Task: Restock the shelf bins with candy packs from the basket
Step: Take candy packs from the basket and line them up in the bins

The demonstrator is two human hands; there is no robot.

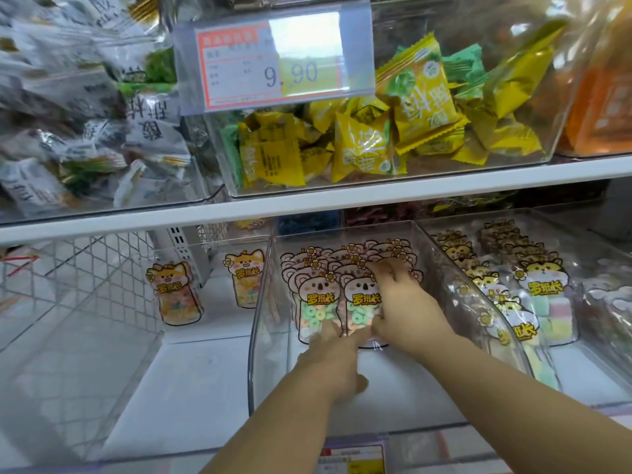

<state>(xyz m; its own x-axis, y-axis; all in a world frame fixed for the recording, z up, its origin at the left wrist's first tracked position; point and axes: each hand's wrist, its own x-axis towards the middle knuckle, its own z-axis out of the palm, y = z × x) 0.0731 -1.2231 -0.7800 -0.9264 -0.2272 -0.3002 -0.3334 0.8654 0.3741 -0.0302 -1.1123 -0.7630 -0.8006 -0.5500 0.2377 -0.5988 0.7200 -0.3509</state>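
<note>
Koala candy packs (319,297) upright, rows deep, in mid clear bin (260,295) | R hand (405,307) grips front-right pack, fingers over its top; L hand (333,359) fingers straight, touching pack bottoms

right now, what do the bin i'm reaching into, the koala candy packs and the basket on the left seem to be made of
The bin looks like clear rigid plastic, glossy; packs show through its walls. The candy packs: thin shiny plastic film, printed top, clear window showing ring sweets. The basket: probably white-coated metal wire, judging by its thin diamond lattice.
</note>
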